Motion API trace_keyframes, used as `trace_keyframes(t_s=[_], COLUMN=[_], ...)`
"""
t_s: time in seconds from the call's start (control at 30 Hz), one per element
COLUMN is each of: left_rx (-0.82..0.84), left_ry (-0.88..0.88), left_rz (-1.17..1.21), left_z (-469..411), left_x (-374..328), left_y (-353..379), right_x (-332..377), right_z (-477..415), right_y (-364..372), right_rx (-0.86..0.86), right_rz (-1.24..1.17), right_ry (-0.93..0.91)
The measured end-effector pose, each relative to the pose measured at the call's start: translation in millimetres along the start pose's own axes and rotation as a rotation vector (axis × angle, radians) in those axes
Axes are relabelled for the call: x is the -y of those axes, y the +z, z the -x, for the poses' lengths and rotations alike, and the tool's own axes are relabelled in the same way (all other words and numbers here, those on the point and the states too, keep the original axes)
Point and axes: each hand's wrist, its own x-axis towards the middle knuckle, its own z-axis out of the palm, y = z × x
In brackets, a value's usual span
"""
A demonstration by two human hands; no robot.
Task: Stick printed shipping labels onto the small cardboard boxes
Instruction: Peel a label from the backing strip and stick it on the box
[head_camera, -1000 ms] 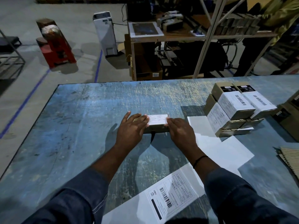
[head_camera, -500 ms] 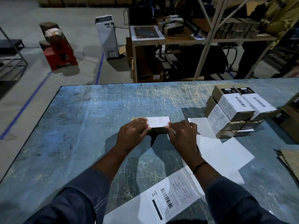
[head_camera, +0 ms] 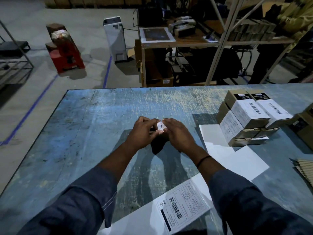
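Both hands (head_camera: pixel 144 133) (head_camera: pixel 179 135) now closer around box (head_camera: pixel 160 127).

A scratched blue table (head_camera: pixel 101 133) is seen on a grey floor (head_camera: pixel 88 17) marked with a blue line (head_camera: pixel 107 72). A red machine (head_camera: pixel 67 55) and a white unit (head_camera: pixel 116 39) are set apart on the floor. A cluttered shelf (head_camera: pixel 194 40) is placed beyond the table, and corrugated card (head_camera: pixel 304 168) is laid near its right edge.
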Motion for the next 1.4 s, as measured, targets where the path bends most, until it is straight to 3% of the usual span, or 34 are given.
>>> trace_keyframes(t_s=[0.1, 0.33, 0.6, 0.77, 0.87, 0.97, 1.17, 1.3, 1.4], left_rx=[0.061, 0.148, 0.105, 0.040, 0.024, -0.005, -0.060, -0.100, -0.170], left_ry=[-0.007, -0.016, 0.019, 0.007, -0.020, 0.079, 0.115, 0.149, 0.187], left_rz=[0.009, 0.046, 0.089, 0.047, -0.040, -0.127, -0.162, -0.178, -0.194], left_z=[-1.8, 1.2, 10.8, 14.5, 17.5, 18.9, 22.5, 24.2, 26.2], left_x=[6.3, 11.4, 9.3, 6.9, 4.8, 6.2, 9.7, 14.1, 17.4], left_y=[-2.0, -6.9, -5.2, -2.7, 3.5, 10.3, 15.3, 19.2, 21.8], right_x=[-16.8, -26.4, -40.8, -40.3, -35.2, -32.7, -45.3, -44.0, -44.9], right_z=[-0.3, 2.1, 9.1, 6.9, 12.0, 20.4, 32.3, 39.2, 46.1], right_y=[-3.6, -22.4, -32.7, -23.4, -20.1, -10.2, 13.4, 23.2, 27.6], right_rx=[0.050, 0.096, 0.132, 0.030, -0.066, -0.172, -0.446, -0.513, -0.503], right_rz=[-0.121, -0.548, -0.823, -1.050, -0.707, -0.357, 0.015, 0.287, 0.354], right_ry=[-0.038, 0.087, 0.148, 0.294, 0.230, 0.128, -0.066, -0.119, -0.138])
